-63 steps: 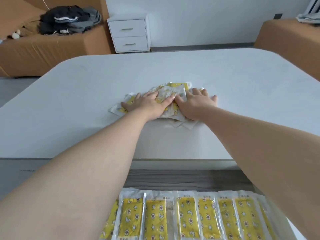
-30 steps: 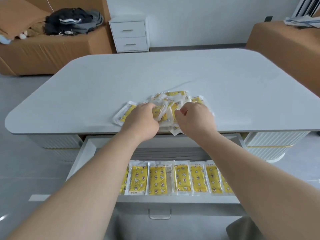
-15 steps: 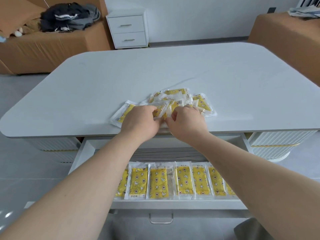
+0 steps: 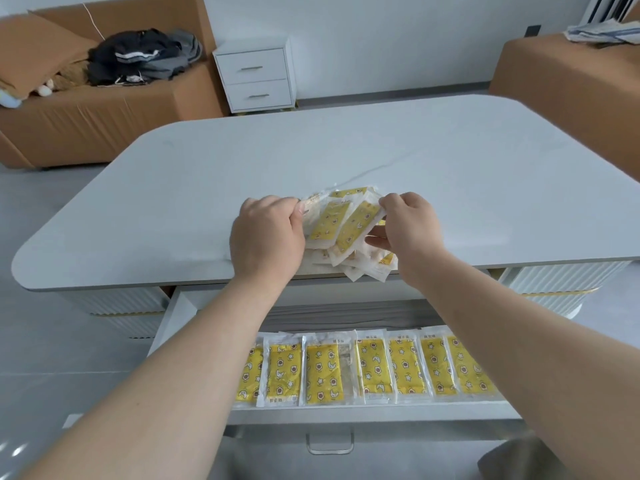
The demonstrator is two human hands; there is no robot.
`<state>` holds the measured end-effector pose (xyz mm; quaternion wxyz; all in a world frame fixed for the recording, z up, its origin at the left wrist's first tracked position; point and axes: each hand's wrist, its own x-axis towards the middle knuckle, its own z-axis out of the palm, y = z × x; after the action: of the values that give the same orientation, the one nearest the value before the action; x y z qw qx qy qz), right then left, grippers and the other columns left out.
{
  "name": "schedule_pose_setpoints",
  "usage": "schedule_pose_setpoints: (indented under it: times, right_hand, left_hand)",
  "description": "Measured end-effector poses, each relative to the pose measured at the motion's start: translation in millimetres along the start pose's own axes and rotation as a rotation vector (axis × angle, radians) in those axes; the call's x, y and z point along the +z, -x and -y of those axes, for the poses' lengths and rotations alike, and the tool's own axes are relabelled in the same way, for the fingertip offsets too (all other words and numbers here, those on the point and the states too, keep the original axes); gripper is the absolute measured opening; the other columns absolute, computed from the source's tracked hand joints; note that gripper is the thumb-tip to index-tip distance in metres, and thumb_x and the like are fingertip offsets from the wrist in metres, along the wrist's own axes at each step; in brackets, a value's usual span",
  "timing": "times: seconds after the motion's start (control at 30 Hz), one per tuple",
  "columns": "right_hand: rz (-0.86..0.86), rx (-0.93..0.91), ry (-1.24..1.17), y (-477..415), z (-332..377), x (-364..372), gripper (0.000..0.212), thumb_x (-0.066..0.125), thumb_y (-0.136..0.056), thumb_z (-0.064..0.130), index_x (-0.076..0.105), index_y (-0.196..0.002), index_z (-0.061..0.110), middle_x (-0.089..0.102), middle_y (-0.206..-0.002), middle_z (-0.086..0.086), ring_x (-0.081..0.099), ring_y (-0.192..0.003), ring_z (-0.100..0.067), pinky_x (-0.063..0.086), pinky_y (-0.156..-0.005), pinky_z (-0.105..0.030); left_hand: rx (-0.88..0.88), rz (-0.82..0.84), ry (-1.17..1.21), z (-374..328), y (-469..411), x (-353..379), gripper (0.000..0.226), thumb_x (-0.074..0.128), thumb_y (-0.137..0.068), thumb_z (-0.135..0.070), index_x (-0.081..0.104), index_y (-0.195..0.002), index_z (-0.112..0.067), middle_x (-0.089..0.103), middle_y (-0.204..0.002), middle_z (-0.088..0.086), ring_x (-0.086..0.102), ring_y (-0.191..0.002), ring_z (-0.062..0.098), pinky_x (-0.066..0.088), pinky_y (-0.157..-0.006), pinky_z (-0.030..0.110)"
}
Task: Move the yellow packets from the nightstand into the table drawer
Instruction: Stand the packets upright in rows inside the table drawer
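My left hand [image 4: 266,237] and right hand [image 4: 408,230] curl their fingers round a fanned bunch of yellow packets [image 4: 341,223], gripping it from either side at the near edge of the tabletop [image 4: 346,150]. Below, the open drawer [image 4: 346,414] holds a row of packets [image 4: 374,368] side by side.

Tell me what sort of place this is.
Probably a home living room: a brown sofa with a heap of clothes, a white two-drawer nightstand against the wall, and a white table with its drawer open.
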<state>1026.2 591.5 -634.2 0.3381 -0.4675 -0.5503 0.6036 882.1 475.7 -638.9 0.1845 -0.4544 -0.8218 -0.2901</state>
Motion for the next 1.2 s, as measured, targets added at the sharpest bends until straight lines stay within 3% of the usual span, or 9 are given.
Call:
schedule_pose_setpoints:
  times: [0.1, 0.2, 0.27, 0.47, 0.6, 0.73, 0.97, 1.07, 1.2]
  right_hand:
    - [-0.048, 0.012, -0.091, 3, 6, -6, 0.014, 0.047, -0.098, 0.023, 0.057, -0.097, 0.013, 0.070, -0.102, -0.015, 0.075, -0.086, -0.032, 0.064, -0.077, -0.046]
    - [-0.132, 0.001, -0.101, 6, 10, -12, 0.016, 0.047, -0.095, 0.031, 0.056, -0.093, 0.018, 0.070, -0.106, -0.014, 0.070, -0.100, -0.037, 0.060, -0.081, -0.056]
    - [-0.169, 0.004, -0.104, 7, 9, -15, 0.021, 0.047, -0.096, 0.039, 0.053, -0.090, 0.020, 0.067, -0.098, -0.009, 0.069, -0.101, -0.037, 0.058, -0.085, -0.059]
    - [-0.182, 0.127, -0.115, 7, 1, -21, 0.030, 0.043, -0.104, 0.043, 0.053, -0.097, 0.015, 0.054, -0.086, -0.001, 0.056, -0.072, -0.022, 0.049, -0.060, -0.030]
    - [-0.066, 0.283, -0.286, 13, 5, -21, 0.032, 0.048, -0.105, 0.040, 0.058, -0.090, 0.013, 0.066, -0.098, -0.006, 0.072, -0.087, -0.032, 0.059, -0.075, -0.056]
    - [0.100, 0.361, -0.413, 18, 7, -23, 0.039, 0.055, -0.100, 0.049, 0.058, -0.116, 0.014, 0.072, -0.117, -0.012, 0.075, -0.093, -0.037, 0.054, -0.080, -0.066]
    - [0.277, 0.319, -0.415, 27, 12, -25, 0.043, 0.064, -0.086, -0.013, 0.057, -0.125, 0.003, 0.073, -0.111, -0.023, 0.075, -0.090, -0.039, 0.061, -0.065, -0.058]
    - [0.359, 0.260, -0.320, 31, 11, -23, 0.042, 0.066, -0.084, -0.015, 0.059, -0.122, 0.003, 0.074, -0.108, -0.023, 0.075, -0.092, -0.039, 0.061, -0.073, -0.058]
    - [0.461, 0.226, -0.185, 34, 11, -23, 0.038, 0.071, -0.083, -0.011, 0.058, -0.117, -0.001, 0.075, -0.107, -0.021, 0.074, -0.095, -0.040, 0.060, -0.083, -0.057]
  left_hand:
    - [-0.025, -0.085, 0.021, -1, -1, -7, 0.028, 0.047, -0.103, -0.028, 0.067, -0.086, -0.020, 0.061, -0.083, -0.005, 0.052, -0.076, 0.024, 0.032, -0.059, 0.029]
    - [-0.094, -0.096, 0.119, -1, -1, -9, 0.031, 0.043, -0.105, -0.027, 0.052, -0.077, -0.019, 0.045, -0.064, -0.007, 0.046, -0.063, 0.025, 0.028, -0.054, 0.031]
    - [-0.148, -0.081, 0.269, -2, 1, -10, 0.031, 0.040, -0.106, -0.028, 0.053, -0.080, -0.019, 0.047, -0.059, -0.005, 0.059, -0.056, 0.023, 0.040, -0.053, 0.035]
    - [-0.290, -0.076, 0.475, -18, 7, -21, 0.021, 0.036, -0.108, -0.028, 0.052, -0.095, -0.022, 0.060, -0.081, -0.016, 0.074, -0.071, 0.010, 0.060, -0.067, 0.043]
    - [-0.381, -0.082, 0.667, -17, 6, -22, 0.026, 0.045, -0.101, -0.040, 0.054, -0.079, -0.028, 0.068, -0.078, -0.012, 0.075, -0.076, 0.010, 0.060, -0.075, 0.047]
    - [-0.415, -0.101, 0.721, -16, 7, -22, 0.049, 0.042, -0.095, -0.059, 0.068, -0.074, -0.024, 0.073, -0.074, -0.005, 0.073, -0.077, 0.018, 0.059, -0.079, 0.047]
    - [-0.436, -0.032, 0.624, -15, 5, -21, 0.011, 0.062, -0.089, -0.025, 0.072, -0.087, -0.021, 0.071, -0.086, -0.016, 0.067, -0.092, 0.009, 0.056, -0.086, 0.038]
    - [-0.411, -0.009, 0.625, -14, 7, -22, 0.020, 0.063, -0.086, -0.008, 0.069, -0.097, -0.024, 0.070, -0.096, -0.018, 0.062, -0.099, -0.003, 0.054, -0.091, 0.033]
    - [-0.407, -0.015, 0.606, -11, 6, -23, 0.040, 0.065, -0.086, -0.001, 0.065, -0.116, -0.028, 0.060, -0.113, -0.023, 0.055, -0.114, 0.001, 0.046, -0.103, 0.026]
